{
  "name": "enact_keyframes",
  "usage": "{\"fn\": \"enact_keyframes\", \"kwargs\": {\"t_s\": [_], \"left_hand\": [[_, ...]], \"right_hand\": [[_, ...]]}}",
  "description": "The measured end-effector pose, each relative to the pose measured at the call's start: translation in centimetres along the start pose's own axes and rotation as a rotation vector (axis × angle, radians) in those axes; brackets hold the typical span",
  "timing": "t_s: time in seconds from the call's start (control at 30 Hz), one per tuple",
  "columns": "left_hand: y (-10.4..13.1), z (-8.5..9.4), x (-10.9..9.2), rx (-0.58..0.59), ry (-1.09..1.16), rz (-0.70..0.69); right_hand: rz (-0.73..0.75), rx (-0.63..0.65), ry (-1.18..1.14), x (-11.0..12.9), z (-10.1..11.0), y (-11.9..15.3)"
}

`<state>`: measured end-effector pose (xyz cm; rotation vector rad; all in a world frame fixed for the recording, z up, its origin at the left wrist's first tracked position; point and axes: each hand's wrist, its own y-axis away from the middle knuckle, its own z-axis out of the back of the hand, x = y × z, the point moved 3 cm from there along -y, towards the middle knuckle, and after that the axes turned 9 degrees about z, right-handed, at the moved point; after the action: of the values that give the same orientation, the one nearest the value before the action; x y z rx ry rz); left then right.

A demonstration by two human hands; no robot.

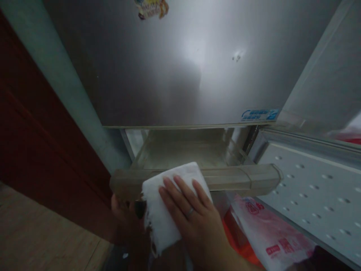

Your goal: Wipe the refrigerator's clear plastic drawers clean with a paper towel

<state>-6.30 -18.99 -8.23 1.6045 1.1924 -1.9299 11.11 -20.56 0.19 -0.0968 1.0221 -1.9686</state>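
Note:
My right hand (194, 214) lies over a folded white cloth (166, 203) with a frayed edge, fingers stretched along it, pressing it to the front of a clear plastic freezer drawer (231, 178). A ring shows on one finger. The drawer is pulled partly out of the refrigerator's lower compartment, and its visible inside looks bare. Low at the left, in shadow, my left hand (124, 216) holds the drawer's lower left end from below; most of its fingers are hidden. Something small and dark (139, 209) shows beside the cloth, too dim to make out.
Above the drawer is the refrigerator's closed grey upper door (175, 67). The lower door (316, 192) stands open at the right. A printed plastic bag (270, 229) and something orange-red (242, 244) are below the drawer. A dark red panel (50, 150) stands at the left.

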Motion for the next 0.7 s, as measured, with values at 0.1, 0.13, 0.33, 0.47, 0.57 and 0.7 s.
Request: {"fn": "enact_keyframes", "kwargs": {"t_s": [0.1, 0.13, 0.33, 0.47, 0.57, 0.7], "left_hand": [[0.0, 0.1, 0.2, -0.008, 0.065, 0.076], [0.0, 0.1, 0.1, -0.008, 0.082, 0.083], [0.3, 0.1, 0.0, -0.012, 0.125, 0.057], [0.2, 0.0, 0.2, -0.008, 0.139, 0.073], [0.2, -0.2, 0.2, -0.010, 0.156, 0.082], [0.2, -0.3, 0.4, -0.014, 0.142, 0.090]], "right_hand": [[-0.120, 0.032, 0.014, -2.2, 1.0, 3.8], [-0.164, 0.044, 0.026, -2.9, 1.4, 4.9], [-0.381, 0.041, 0.095, -7.1, 3.8, 9.5], [-0.487, -0.004, 0.111, -8.4, 4.4, 10.5], [-0.538, -0.021, 0.140, -8.2, 4.2, 10.3], [-0.491, -0.038, 0.131, -6.6, 3.5, 8.9]]}}
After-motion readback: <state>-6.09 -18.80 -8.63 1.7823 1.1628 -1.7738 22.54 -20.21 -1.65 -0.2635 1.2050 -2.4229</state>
